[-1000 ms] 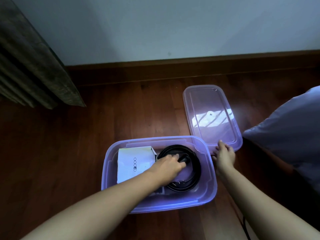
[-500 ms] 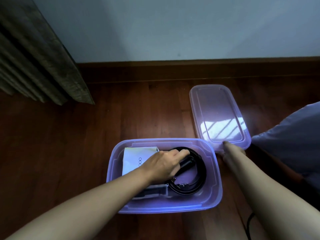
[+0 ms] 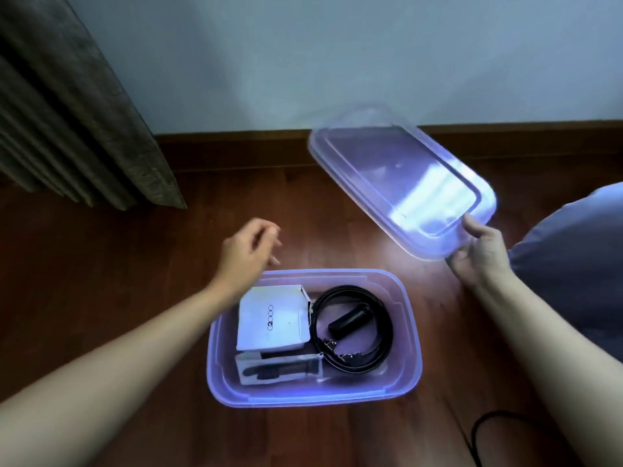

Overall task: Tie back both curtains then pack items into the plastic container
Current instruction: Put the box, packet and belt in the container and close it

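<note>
A translucent purple plastic container [image 3: 413,345] sits open on the wooden floor. Inside lie a white box [image 3: 273,318], a coiled black belt [image 3: 354,326] with a small black object [image 3: 349,320] in its ring, and a flat packet [image 3: 278,369] along the near wall. My right hand [image 3: 478,251] grips the near corner of the container's lid [image 3: 401,183], which is raised off the floor and tilted. My left hand [image 3: 249,254] hovers above the container's far left rim, fingers loosely apart, holding nothing.
A grey curtain [image 3: 67,112] hangs at the left down to the floor. A pale wall with a wooden skirting board [image 3: 236,143] runs behind. A grey cushion [image 3: 580,264] lies at the right, and a black cable [image 3: 485,429] loops at the bottom right.
My left hand has come out of the container and risen to its far left. My right hand has taken hold of the lid and lifted it off the floor.
</note>
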Available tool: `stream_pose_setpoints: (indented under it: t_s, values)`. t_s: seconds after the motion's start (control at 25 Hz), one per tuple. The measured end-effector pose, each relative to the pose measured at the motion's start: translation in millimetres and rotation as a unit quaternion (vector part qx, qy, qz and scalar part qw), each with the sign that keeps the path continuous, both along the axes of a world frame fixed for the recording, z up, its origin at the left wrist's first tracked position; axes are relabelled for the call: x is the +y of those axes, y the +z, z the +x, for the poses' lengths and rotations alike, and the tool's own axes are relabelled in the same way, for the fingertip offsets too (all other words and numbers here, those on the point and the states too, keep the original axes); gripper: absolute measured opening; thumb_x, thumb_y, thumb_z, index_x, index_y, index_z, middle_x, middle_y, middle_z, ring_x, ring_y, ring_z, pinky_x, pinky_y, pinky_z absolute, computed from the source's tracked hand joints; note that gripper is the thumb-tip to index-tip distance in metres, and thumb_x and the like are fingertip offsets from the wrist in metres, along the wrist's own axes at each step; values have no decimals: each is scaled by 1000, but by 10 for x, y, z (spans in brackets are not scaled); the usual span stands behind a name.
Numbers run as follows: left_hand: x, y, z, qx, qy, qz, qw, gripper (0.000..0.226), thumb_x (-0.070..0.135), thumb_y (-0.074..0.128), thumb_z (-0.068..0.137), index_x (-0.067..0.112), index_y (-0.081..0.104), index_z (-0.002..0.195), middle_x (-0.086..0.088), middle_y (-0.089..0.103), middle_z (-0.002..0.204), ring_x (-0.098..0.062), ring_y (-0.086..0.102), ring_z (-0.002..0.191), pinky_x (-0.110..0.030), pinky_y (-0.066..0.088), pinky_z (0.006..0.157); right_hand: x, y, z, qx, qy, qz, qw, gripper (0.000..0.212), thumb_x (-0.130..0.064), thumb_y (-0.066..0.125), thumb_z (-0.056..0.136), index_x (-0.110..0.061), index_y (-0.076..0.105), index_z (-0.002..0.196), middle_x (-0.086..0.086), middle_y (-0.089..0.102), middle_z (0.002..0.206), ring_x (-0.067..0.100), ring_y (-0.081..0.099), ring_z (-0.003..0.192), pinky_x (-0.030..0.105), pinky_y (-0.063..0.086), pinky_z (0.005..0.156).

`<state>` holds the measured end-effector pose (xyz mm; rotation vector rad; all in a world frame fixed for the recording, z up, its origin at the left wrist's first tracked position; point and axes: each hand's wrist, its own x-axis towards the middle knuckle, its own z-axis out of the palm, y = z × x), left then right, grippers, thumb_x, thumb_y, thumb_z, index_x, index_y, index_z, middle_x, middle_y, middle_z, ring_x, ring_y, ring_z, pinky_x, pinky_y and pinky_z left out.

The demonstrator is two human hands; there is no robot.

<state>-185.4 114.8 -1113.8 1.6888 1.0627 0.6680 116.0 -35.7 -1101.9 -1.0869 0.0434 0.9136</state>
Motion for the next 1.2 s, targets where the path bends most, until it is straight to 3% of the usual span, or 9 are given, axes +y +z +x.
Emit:
stream_pose_setpoints:
  t_s: [0.12, 0.2, 0.28, 0.36, 0.44, 0.56, 0.64, 0.76, 1.2]
  values:
    - [354, 243, -255, -193, 131, -301, 925, 41, 53, 27, 97, 22, 53, 107, -8, 61, 102, -18, 66, 68, -30, 49, 65, -222, 219, -66, -28, 139, -14, 990, 53, -25, 72, 65, -21, 61, 116, -4, 75, 92, 8, 67, 71, 20, 54, 76]
    - [446, 404, -402, -234, 100, -385, 887, 56, 62, 24, 92, 24, 47, 126, -10, 58, 115, -25, 65, 90, -41, 50, 78, -318, 165, -165, -61, 240, -42, 968, 66, -32, 86, 39, -21, 71, 102, 1, 74, 88, 12, 66, 64, 22, 55, 66]
    - [301, 432, -469, -138, 37, -321, 936, 43, 53, 36, 94, 29, 42, 130, -6, 54, 124, -18, 66, 93, -41, 50, 79, -376, 33, -361, -73, 305, -85, 946, 65, -29, 85, 41, -18, 70, 104, 12, 70, 94, 20, 68, 70, 29, 56, 67]
    - [44, 281, -565, 71, -28, -103, 992, 43, 33, 57, 91, 27, 44, 131, 3, 48, 129, -9, 59, 104, -35, 46, 90, -445, -109, -574, -85, 289, -123, 946, 70, -33, 86, 47, -13, 65, 110, 16, 66, 98, 22, 67, 74, 32, 56, 68]
    - [-100, 52, -684, 144, -60, 27, 987, 52, 23, 65, 86, 19, 47, 134, 5, 49, 131, -9, 48, 119, -25, 36, 99, -563, -251, -744, -177, 237, -153, 943, 57, -43, 83, 60, -11, 65, 104, 3, 70, 90, 13, 66, 74, 24, 56, 66]
    - [-44, -177, -791, 157, -66, 41, 985, 47, 22, 59, 90, 15, 48, 135, 0, 50, 136, -11, 44, 125, -23, 33, 102, -677, -376, -1079, -297, 200, -188, 915, 10, -19, 57, 90, -19, 66, 94, -17, 72, 82, -3, 63, 77, 12, 51, 69]
    - [10, -271, -780, 168, -74, 44, 982, 44, 22, 57, 92, 14, 49, 135, -5, 51, 138, -14, 45, 128, -23, 32, 104, -720, -464, -1176, -289, 189, -204, 916, 17, -16, 53, 93, -22, 63, 105, -19, 71, 96, -8, 61, 87, 9, 48, 77]
    - [-25, -389, -727, 180, -79, 42, 980, 43, 19, 56, 93, 10, 50, 134, -7, 52, 137, -17, 47, 127, -17, 30, 99, -741, -575, -1124, -308, 188, -271, 892, 48, -22, 55, 93, -16, 42, 139, -10, 48, 130, 5, 45, 122, 21, 33, 102]
    - [-142, -469, -729, 262, -123, 99, 952, 52, 36, 33, 96, 9, 40, 140, -9, 45, 140, -25, 42, 129, -24, 27, 103, -738, -645, -1137, -338, 215, -310, 862, 46, -31, 50, 96, -26, 39, 140, -7, 53, 127, 13, 47, 119, 27, 33, 99]
